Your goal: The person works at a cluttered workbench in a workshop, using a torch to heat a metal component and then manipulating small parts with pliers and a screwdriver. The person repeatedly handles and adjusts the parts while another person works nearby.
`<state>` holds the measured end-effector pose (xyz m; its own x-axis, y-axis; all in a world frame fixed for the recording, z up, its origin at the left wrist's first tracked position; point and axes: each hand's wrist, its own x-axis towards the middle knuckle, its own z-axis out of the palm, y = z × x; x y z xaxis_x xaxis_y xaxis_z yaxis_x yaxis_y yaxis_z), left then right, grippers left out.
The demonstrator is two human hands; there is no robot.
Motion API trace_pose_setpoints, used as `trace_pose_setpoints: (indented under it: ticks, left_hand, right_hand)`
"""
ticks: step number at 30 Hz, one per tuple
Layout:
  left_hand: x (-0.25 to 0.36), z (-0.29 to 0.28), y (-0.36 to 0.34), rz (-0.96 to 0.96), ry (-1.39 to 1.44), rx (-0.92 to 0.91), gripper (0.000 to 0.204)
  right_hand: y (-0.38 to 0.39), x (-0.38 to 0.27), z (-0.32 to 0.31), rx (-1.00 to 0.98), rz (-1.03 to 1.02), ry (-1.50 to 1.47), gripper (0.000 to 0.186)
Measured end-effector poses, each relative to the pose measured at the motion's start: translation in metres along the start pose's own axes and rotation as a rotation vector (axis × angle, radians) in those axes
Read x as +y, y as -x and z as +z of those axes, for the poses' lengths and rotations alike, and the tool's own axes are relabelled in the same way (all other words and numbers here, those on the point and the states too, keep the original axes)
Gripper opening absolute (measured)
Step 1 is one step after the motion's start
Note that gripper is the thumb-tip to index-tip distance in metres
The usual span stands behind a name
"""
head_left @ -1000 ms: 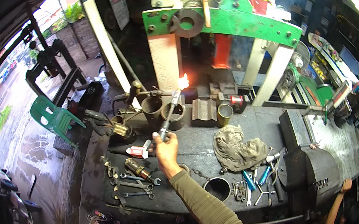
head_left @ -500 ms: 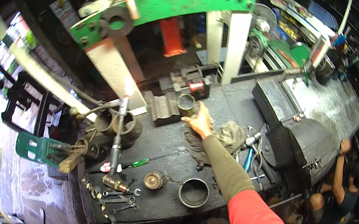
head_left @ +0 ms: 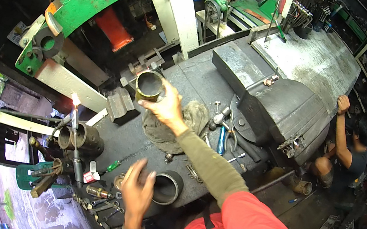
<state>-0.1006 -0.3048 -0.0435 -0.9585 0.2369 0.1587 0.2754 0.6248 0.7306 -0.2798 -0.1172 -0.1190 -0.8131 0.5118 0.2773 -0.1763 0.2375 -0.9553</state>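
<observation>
My right hand (head_left: 167, 107) is closed around a short, open-topped metal cylinder (head_left: 140, 96) with a dark inside, above the dark metal workbench. A crumpled grey-green rag (head_left: 195, 116) lies just beneath that wrist. My left hand (head_left: 137, 194), empty, has its fingers stretched out and apart. It is raised beside a wider dark metal ring (head_left: 176, 184) at the bench's near edge and partly covers it. Behind the left fingers, a small round brass-coloured part (head_left: 119, 182) is mostly hidden. A grooved metal block (head_left: 119, 104) sits left of the held cylinder.
A lit torch (head_left: 76, 140) with an open flame stands at the left by metal pipe pieces (head_left: 91, 140). A hammer (head_left: 219, 118), pliers (head_left: 233, 135) and wrenches (head_left: 112, 209) lie about. A large vise (head_left: 286, 112) stands right; another person (head_left: 351, 157) crouches beyond it.
My right hand has lifted the metal cylinder and drawn it nearer. My left hand has come into view from below. The whole view has swung to the right.
</observation>
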Motion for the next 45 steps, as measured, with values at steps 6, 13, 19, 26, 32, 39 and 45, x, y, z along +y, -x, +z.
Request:
trace_pose_setpoints:
  ticks: [6, 13, 19, 26, 32, 39, 45]
  left_hand:
    - [-0.034, 0.121, -0.113, -0.047, -0.448, -0.54, 0.093]
    - [-0.06, 0.091, -0.137, -0.079, 0.07, 0.221, 0.019]
    - [-0.033, 0.001, -0.064, 0.201, -0.212, 0.59, 0.02]
    - [-0.054, 0.006, -0.05, -0.031, -0.171, 0.765, 0.024]
    - [-0.067, 0.033, -0.068, -0.048, -0.074, 0.832, 0.025]
    - [-0.09, 0.051, -0.087, -0.194, -0.346, 0.372, 0.032]
    - [-0.091, 0.061, -0.074, -0.437, -0.456, -0.041, 0.051]
  right_hand:
    - [0.069, -0.051, -0.17, -0.088, -0.018, -0.102, 0.085]
    - [0.199, -0.045, -0.281, -0.074, 0.3, 0.126, 0.083]
    - [0.213, -0.022, -0.266, -0.066, 0.363, -0.066, 0.078]
    - [0.123, -0.002, -0.185, -0.182, 0.166, 0.217, 0.084]
    - [0.071, 0.024, -0.108, -0.217, 0.041, 0.36, 0.083]
    - [0.053, 0.059, -0.093, -0.322, 0.066, 0.591, 0.087]
    - [0.07, 0.046, -0.16, -0.29, 0.06, 0.428, 0.077]
